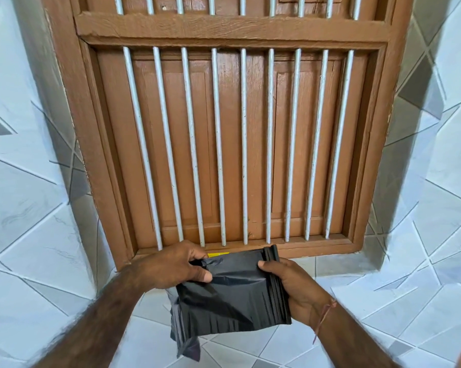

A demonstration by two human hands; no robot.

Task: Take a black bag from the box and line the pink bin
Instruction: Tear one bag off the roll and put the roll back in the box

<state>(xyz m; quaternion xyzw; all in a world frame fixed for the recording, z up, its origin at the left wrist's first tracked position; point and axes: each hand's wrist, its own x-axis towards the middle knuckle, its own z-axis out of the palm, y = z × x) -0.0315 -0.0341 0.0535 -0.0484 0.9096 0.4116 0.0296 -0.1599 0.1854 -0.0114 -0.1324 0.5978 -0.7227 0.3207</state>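
Black bag [232, 298]: folded, partly loosened, held between both hands before the brown barred window [232, 144]. Left hand [176, 264] pinches its 10 o'clock corner; right hand [295, 285] clasps its pleated 3 o'clock edge. Tiled wall [38, 208] surrounds.

Two hands are visible, the left hand [183, 265] and the right hand [294, 284], with one thread bracelet [326, 313] on the right wrist. Between them is one folded black bag [229, 298], and one small yellow patch [218, 254] shows behind its top edge. One brown wooden window [232, 123] carries nine white bars [244, 144] in its lower section.
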